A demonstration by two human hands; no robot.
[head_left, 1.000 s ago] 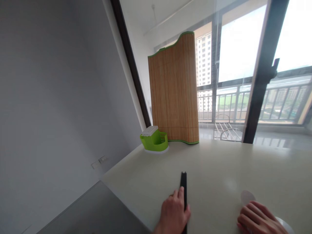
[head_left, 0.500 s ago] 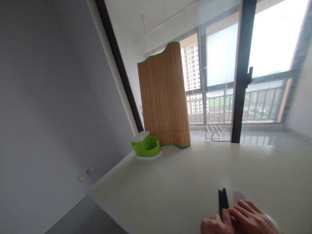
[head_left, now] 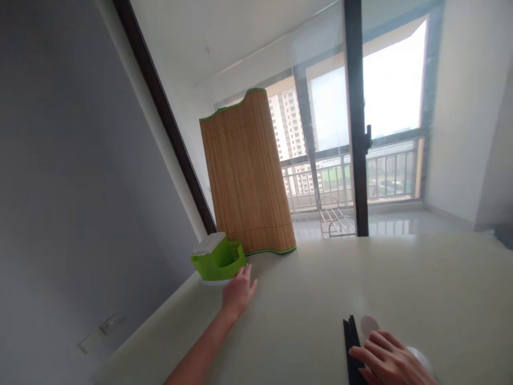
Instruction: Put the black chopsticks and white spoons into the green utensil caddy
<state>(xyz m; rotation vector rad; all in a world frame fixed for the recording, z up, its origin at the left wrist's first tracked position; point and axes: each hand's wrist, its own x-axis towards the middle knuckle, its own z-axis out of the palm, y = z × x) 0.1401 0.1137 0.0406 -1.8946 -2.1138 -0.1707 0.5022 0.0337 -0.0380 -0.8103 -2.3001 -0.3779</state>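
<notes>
My left hand (head_left: 238,291) stretches out over the white table, its fingers apart and the thumb off to the right. Its fingertips are at the front right edge of a bright green utensil holder (head_left: 214,269) with a white slotted top; I cannot tell whether they touch it. A bundle of thin black chopsticks (head_left: 351,342) lies near the table's front. On its right side is my right hand (head_left: 387,358), index finger and thumb closed on the sticks. A pale round piece (head_left: 369,324) shows just beyond that hand, and a white curved edge (head_left: 420,359) shows at its right, mostly hidden.
A bamboo mat (head_left: 250,176) with green edging stands upright behind the green holder. Beyond the white table (head_left: 304,299) are a dark-framed glass door (head_left: 356,133) and a metal rack (head_left: 339,222). A grey wall (head_left: 80,187) runs along the left.
My left hand has left the chopsticks and moved forward and left to the green holder. My right hand stays at the chopsticks. The view has turned a little to the right.
</notes>
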